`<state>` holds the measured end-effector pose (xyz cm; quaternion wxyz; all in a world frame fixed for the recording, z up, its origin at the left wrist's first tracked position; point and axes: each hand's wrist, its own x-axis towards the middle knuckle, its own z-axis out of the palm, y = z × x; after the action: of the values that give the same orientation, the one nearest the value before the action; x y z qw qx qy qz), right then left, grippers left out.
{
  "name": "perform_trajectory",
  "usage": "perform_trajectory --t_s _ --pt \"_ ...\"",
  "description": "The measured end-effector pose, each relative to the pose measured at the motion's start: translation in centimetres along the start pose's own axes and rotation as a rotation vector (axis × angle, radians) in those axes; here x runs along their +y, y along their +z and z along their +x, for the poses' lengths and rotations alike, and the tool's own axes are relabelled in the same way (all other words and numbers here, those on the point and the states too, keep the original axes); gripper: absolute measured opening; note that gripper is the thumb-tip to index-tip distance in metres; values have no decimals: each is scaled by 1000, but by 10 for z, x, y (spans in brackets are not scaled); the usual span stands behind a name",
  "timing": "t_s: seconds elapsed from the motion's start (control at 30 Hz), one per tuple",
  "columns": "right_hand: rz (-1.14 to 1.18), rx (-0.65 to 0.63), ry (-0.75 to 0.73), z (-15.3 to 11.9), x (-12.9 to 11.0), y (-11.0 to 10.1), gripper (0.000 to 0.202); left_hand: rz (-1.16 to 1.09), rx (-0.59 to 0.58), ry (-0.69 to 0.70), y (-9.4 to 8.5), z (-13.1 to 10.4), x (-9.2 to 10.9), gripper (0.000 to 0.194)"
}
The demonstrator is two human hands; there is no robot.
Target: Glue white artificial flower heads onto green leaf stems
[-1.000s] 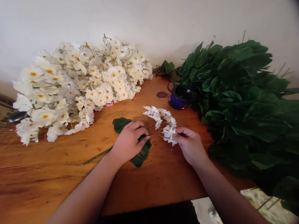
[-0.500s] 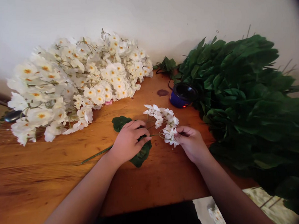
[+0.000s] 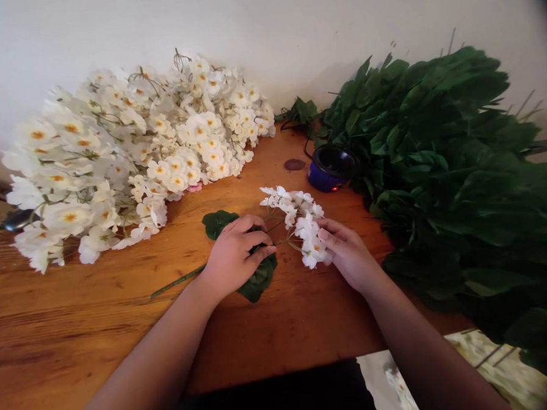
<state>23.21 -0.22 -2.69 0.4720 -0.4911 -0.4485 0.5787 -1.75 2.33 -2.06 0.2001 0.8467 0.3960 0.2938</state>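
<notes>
The left hand [image 3: 239,251] has its fingers closed on the stem [image 3: 179,281], and the right hand [image 3: 350,257] pinches white flowers [image 3: 308,229] between fingers.

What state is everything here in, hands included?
Left hand, closed on a thin stem
Right hand, fingers on the small blossoms
Small blossoms, spread in a curve
Blue pot, upright, red light lit
White flowers, heaped
Green leaves, heaped
Lower leaf, partly covered
</notes>
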Motion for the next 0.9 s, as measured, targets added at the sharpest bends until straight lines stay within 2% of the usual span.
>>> perform_trajectory --t_s 0.13,0.23,0.37,0.5,0.67,0.9 --pt "-154 -192 -1 -4 -5 -1 66 -5 1 5 0 -1 0 6" --pt "-306 -192 0 -4 -4 4 45 -4 -4 23 0 -1 0 6" --pt "-425 -191 -160 0 -1 13 16 5 2 29 1 -1 3 4" --pt "-491 -152 -249 0 -2 20 19 2 13 28 2 0 4 5" --pt "-459 -154 -227 -2 -5 27 24 2 3 32 5 0 2 9" --pt "-427 -209 -139 -1 1 27 15 -4 -3 35 8 2 0 12"
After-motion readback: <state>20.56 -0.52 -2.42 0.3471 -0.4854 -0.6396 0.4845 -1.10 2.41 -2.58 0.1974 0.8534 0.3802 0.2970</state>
